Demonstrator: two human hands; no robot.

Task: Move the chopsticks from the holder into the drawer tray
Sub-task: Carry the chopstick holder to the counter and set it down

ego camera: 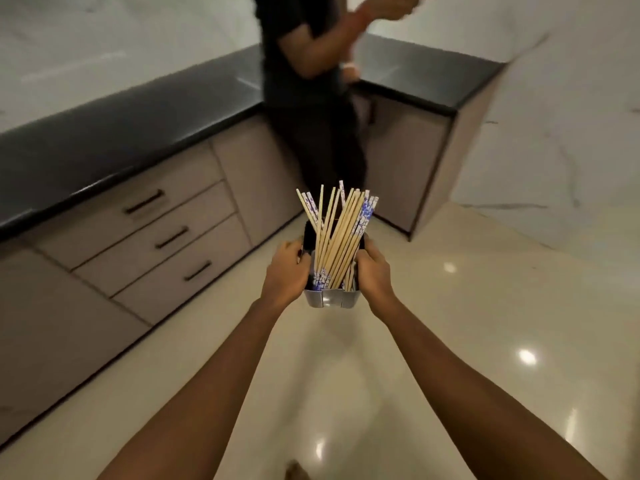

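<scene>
Head camera view, looking down along two outstretched bare arms over a glossy cream floor. At the centre of the frame, both hands carry a small metal holder (330, 299) in mid-air, above the floor and resting on nothing. The left hand (285, 271) wraps the holder's side at 9 o'clock; the right hand (374, 268) wraps the opposite side at 3 o'clock. Both are closed firmly around its walls, thumbs along the upper edge.

A dense bundle of chopsticks (337, 233) stands inside the holder, fanning toward 12 o'clock. Most are plain pale wood; several carry blue and white patterned ends.

At 9 to 10 o'clock runs a cabinet with a dark countertop (104, 140) and a stack of three drawers (156, 237), all shut, each with a dark bar handle. No drawer tray is visible. At 12 o'clock a second person (304, 81) in dark clothing stands by the counter corner, blurred.

The chopsticks look light, stiff and smooth, and they sit loose, so tipping the holder would likely spill them. Gathering several at once near their upper ends, with the holder set down or steadied by one hand, seems the surest grasp. The task appears barely started.
</scene>
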